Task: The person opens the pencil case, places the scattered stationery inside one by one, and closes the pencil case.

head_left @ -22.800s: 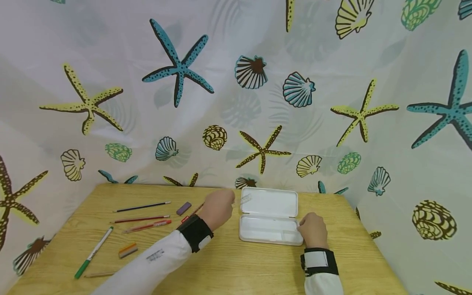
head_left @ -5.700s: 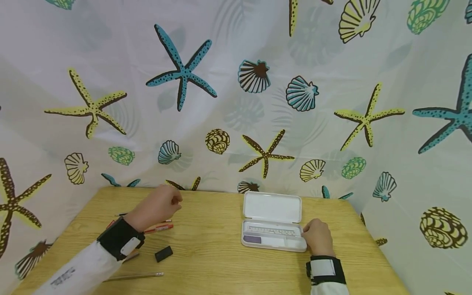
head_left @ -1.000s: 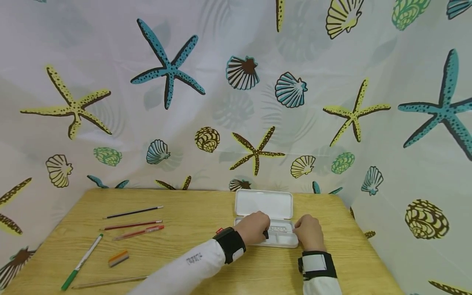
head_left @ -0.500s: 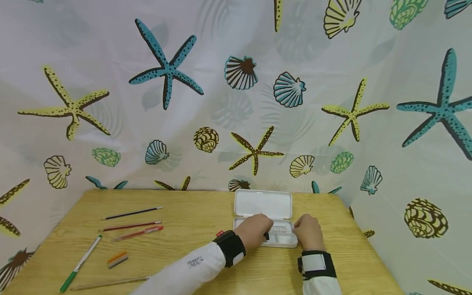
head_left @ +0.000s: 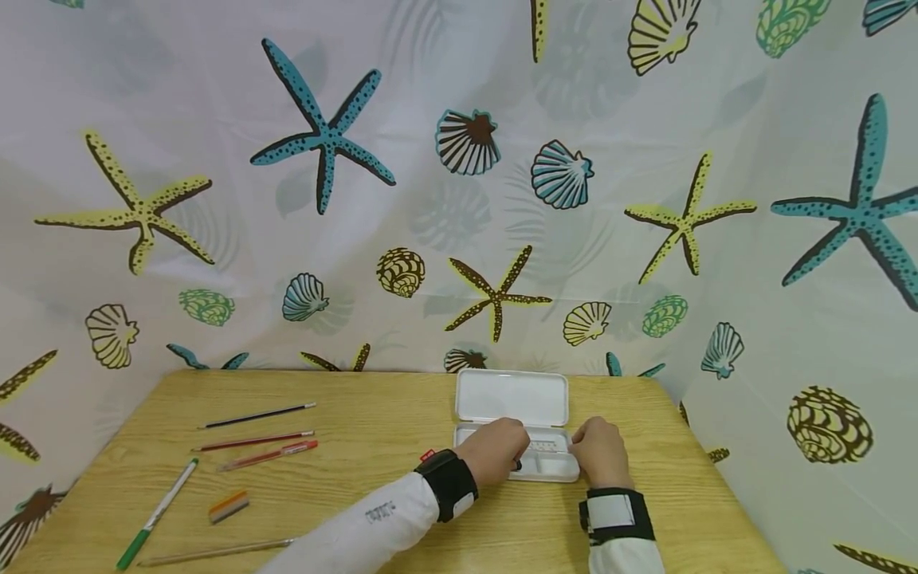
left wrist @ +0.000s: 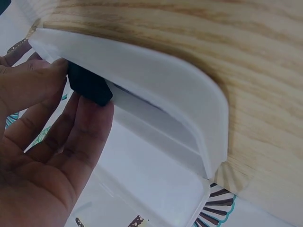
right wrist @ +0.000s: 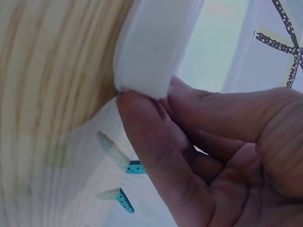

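Observation:
A white pencil case (head_left: 512, 397) stands with its lid raised at the back of the table. My left hand (head_left: 495, 450) pinches a black eraser (left wrist: 89, 84) between thumb and fingers, inside the front wall of the case's tray. A clear ruler (head_left: 548, 446) lies along the tray, partly covered by that hand. The tray's left part is hidden in the head view. At the case's right end, my right hand (head_left: 601, 453) pinches the corner of the tray, with thumb and forefinger on the white wall (right wrist: 147, 52) in the right wrist view.
On the left of the table lie a dark pencil (head_left: 258, 415), a red pencil (head_left: 251, 441), a red pen (head_left: 268, 455), a green-capped marker (head_left: 158, 514), an orange and grey eraser (head_left: 229, 506) and a wooden pencil (head_left: 215, 552). A patterned curtain (head_left: 430, 207) surrounds the table.
The black eraser, on the table 5.7 s ago, is now in my left hand and sits slightly lower over the tray. Ruler and purple eraser left the table earlier. My right hand stays put.

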The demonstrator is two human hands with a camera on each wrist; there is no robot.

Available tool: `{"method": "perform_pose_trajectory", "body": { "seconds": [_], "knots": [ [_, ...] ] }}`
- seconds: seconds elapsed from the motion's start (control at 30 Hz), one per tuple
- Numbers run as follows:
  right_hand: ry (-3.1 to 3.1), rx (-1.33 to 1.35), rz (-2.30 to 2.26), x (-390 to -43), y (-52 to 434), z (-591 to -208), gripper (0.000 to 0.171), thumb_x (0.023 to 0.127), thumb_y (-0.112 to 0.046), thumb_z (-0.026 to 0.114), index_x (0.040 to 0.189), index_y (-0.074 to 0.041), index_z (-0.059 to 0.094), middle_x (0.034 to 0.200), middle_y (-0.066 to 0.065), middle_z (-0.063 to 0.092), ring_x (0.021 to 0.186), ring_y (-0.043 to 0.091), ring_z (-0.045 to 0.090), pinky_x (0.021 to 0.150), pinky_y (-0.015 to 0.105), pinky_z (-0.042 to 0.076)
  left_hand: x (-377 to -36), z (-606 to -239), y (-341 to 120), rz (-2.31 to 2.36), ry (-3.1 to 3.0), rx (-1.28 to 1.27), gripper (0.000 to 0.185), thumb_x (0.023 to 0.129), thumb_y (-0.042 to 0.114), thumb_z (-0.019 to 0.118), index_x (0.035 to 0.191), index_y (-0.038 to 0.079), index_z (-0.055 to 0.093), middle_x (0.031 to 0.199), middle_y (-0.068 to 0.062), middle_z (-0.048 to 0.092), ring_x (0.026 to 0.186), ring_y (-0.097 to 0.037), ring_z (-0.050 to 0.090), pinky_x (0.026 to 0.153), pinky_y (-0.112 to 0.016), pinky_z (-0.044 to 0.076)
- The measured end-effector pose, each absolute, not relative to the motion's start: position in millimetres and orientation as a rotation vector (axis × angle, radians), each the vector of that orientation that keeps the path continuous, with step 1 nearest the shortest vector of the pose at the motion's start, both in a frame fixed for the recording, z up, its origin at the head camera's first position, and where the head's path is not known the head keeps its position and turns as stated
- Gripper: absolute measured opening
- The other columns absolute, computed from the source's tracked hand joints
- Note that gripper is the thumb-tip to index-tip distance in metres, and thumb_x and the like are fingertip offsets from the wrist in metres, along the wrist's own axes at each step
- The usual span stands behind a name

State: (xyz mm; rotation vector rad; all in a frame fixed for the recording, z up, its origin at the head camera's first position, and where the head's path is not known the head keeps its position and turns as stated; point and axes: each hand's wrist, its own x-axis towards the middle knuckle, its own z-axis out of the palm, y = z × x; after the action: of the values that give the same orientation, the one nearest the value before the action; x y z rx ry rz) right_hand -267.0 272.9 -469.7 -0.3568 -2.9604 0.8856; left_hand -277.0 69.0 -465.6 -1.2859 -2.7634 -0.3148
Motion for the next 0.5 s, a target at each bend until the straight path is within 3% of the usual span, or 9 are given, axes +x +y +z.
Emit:
{"method": "perform_pose_trajectory", "body": {
  "seconds": [0.5],
  "knots": [
    [-2.974,-0.372,0.898,-267.1,271.4,-468.4,0.004,0.085,0.003,0.072,0.085,0.007,0.071,0.081,0.016,0.067,0.073,0.029,0.061,0.064,0.04,0.051,-277.6,-470.5,67.8,-0.29,-2.75,-1.285,0.029,0.084,0.003,0.083,0.07,0.016,0.062,0.072,0.007,0.053,0.069,-0.004,0.049,0.062,-0.015,0.039]
  ]
}}
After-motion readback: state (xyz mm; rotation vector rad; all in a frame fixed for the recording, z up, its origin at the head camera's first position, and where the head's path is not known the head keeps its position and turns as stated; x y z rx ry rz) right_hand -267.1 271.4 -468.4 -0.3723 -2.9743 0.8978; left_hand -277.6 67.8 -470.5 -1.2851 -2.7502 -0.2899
